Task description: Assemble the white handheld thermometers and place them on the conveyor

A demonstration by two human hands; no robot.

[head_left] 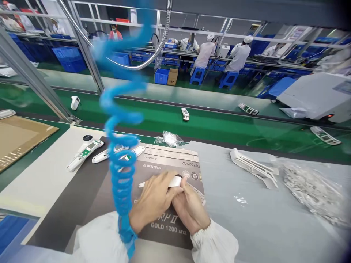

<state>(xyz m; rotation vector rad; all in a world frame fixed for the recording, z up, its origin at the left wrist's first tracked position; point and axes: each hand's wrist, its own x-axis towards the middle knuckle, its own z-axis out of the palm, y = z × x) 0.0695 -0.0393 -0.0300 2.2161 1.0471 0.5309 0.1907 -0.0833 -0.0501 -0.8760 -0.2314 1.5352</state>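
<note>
My left hand is closed over a white plastic handheld device, its fingers covering most of the body. From the other side my right hand grips the same device, with the thumb against its end. Both hands are above a dark printed cardboard sheet. A white part shows just left of my left fingers; whether it belongs to the held device I cannot tell. Around my left wrist is a blue strap with a coiled blue cord rising from it.
Opened white housings with green circuit boards lie at the left. Stacked white shells and a plastic bag of small parts lie right. Several devices sit on the green conveyor belt. Crumpled clear plastic lies beyond the cardboard. Co-workers sit behind.
</note>
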